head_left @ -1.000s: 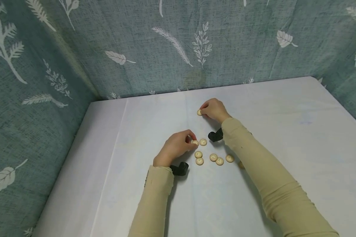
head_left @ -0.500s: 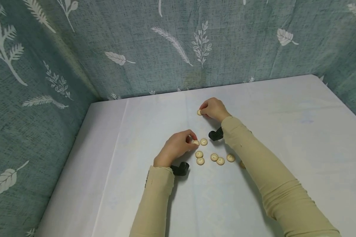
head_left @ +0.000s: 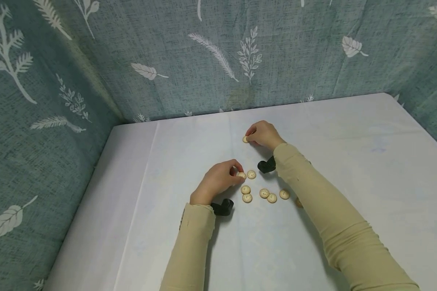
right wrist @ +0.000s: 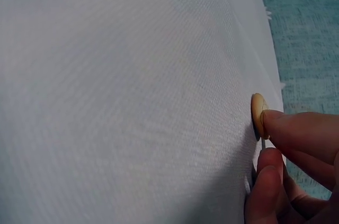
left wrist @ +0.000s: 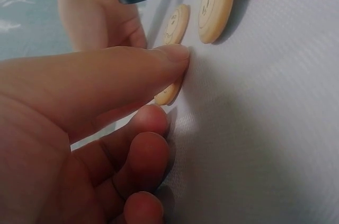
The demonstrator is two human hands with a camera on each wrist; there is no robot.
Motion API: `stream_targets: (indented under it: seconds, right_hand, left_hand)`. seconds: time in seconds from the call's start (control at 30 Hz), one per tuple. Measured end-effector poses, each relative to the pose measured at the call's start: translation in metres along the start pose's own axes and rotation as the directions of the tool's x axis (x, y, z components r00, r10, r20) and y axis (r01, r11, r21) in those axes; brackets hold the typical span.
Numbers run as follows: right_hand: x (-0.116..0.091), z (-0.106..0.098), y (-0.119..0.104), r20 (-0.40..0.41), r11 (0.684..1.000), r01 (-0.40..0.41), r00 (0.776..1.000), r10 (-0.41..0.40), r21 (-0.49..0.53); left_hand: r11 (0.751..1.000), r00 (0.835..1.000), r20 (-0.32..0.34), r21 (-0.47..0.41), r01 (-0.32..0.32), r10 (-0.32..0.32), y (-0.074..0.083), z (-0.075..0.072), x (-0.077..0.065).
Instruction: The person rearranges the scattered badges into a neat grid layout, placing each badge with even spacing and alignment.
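My left hand (head_left: pixel 218 180) pinches a round wooden disc (head_left: pixel 242 176) between thumb and fingers, low over the white table. In the left wrist view the thumb hides most of this disc (left wrist: pixel 168 95). Right beside it lies a second wooden disc (head_left: pixel 251 174) with dark printed marks. Farther back, my right hand (head_left: pixel 264 134) holds another wooden disc (head_left: pixel 245 139) by its edge. The right wrist view shows the thumb on the near face of that disc (right wrist: pixel 258 115), whose edge is right at the cloth.
Several more wooden discs lie nearer me: a touching pair (head_left: pixel 246 194), another pair (head_left: pixel 268 195), a single disc (head_left: pixel 284 194), and one (head_left: pixel 299 203) partly under the right sleeve. A patterned green curtain (head_left: pixel 204 81) borders the white table (head_left: pixel 167 161) behind and at both sides.
Both hands stay in place with their discs. The whole head view shifts very slightly.
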State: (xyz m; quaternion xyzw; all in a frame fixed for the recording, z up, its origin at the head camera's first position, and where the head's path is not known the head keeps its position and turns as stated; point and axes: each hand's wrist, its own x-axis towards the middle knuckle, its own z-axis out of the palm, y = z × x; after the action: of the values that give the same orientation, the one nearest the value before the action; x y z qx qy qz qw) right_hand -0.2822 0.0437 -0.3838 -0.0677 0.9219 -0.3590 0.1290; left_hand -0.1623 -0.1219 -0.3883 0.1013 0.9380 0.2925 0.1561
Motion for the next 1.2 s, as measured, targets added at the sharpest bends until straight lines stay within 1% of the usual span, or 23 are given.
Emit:
stream_targets:
  seconds: [0.2, 0.4, 0.6, 0.67, 0.73, 0.8, 0.97, 1.03, 1.13, 1.2]
  right_hand:
    - [0.000, -0.003, 0.000, 0.006, 1.000, -0.024, 1.000, 0.024, -0.009]
    - [-0.001, -0.004, -0.002, 0.002, 0.998, -0.057, 0.998, 0.057, 0.017]
    - [-0.002, -0.004, -0.001, 0.053, 0.994, -0.096, 0.994, 0.093, 0.058]
    - [-0.003, -0.004, 0.000, 0.071, 0.992, -0.100, 0.993, 0.094, 0.075]
    - [-0.005, -0.005, 0.001, 0.085, 0.991, -0.095, 0.993, 0.088, 0.089]
    - [-0.006, -0.007, 0.002, 0.097, 0.993, -0.073, 0.993, 0.064, 0.094]
    - [-0.013, -0.016, 0.013, 0.093, 0.996, -0.029, 0.995, 0.022, 0.080]
    - [-0.017, -0.020, 0.018, 0.092, 0.997, -0.025, 0.996, 0.018, 0.075]
    - [-0.023, -0.025, 0.025, 0.110, 0.997, -0.028, 0.994, 0.020, 0.074]
    - [-0.027, -0.029, 0.029, 0.122, 0.998, -0.016, 0.992, 0.008, 0.063]
  left_hand:
    - [1.000, 1.000, 0.000, 0.000, -0.002, 0.002, 0.002, 0.000, 0.001]
    - [1.000, 1.000, -0.001, -0.001, 0.001, -0.001, 0.003, -0.001, 0.001]
    - [1.000, 1.000, 0.006, 0.002, -0.003, 0.003, 0.002, -0.001, 0.000]
    - [1.000, 1.000, 0.007, 0.002, -0.006, 0.006, 0.002, -0.001, 0.000]
    - [1.000, 1.000, 0.007, 0.005, -0.008, 0.008, 0.001, -0.001, 0.000]
    - [1.000, 1.000, 0.005, 0.011, -0.007, 0.007, 0.001, -0.002, 0.000]
    - [1.000, 1.000, 0.000, 0.008, 0.005, -0.005, 0.001, -0.002, 0.000]
    - [1.000, 1.000, -0.001, 0.005, 0.011, -0.011, 0.001, -0.002, 0.000]
    - [1.000, 1.000, 0.007, 0.003, 0.016, -0.016, 0.000, -0.001, 0.001]
    - [1.000, 1.000, 0.006, 0.000, 0.020, -0.020, -0.001, -0.001, 0.001]
